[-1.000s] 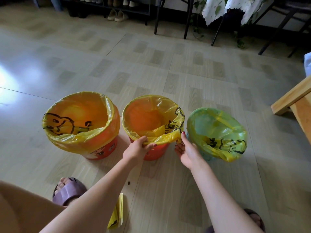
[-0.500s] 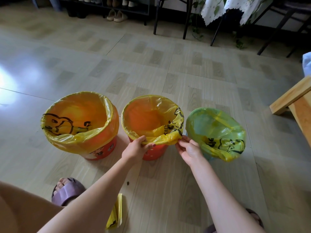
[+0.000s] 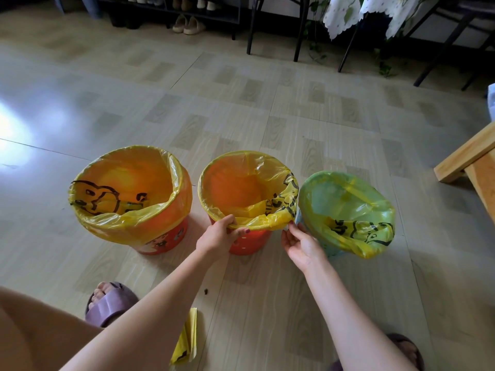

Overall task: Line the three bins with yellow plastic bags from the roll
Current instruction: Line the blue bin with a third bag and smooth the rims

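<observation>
Nearest the camera, short of the middle bin (image 3: 249,243), a flattened wad of yellow bags (image 3: 186,341), which appears to be what is left of the roll, is seen lying on the floor (image 3: 267,116), with a purple slipper (image 3: 109,303) to its left.

At the near rim of the middle bin, both hands are engaged with the middle bag (image 3: 267,223). The left hand (image 3: 217,236) is kept where it was a second ago, its fingers curled over the folded-down plastic and clamping it against the rim. The right hand (image 3: 301,246) has been brought across from the gap beside the green bin (image 3: 332,250): a second ago it was raised with nothing held, and now the overhanging right corner of the middle bag is pinched by its fingertips. The excess there is judged to be in the course of being pulled down and smoothed round the rim.

To the left of the middle bin, the left bin (image 3: 160,242) is seen lined, its bag (image 3: 128,226) turned well down over the rim. To the right of the middle bin, the green bin is covered too, though its bag (image 3: 356,236) sags in a loose lump on the near side.

All three bins are thus taken as fitted, and only tidying is thought to remain.

Beyond the middle bin, chair legs (image 3: 298,28) and shoes (image 3: 188,24) are visible.
</observation>
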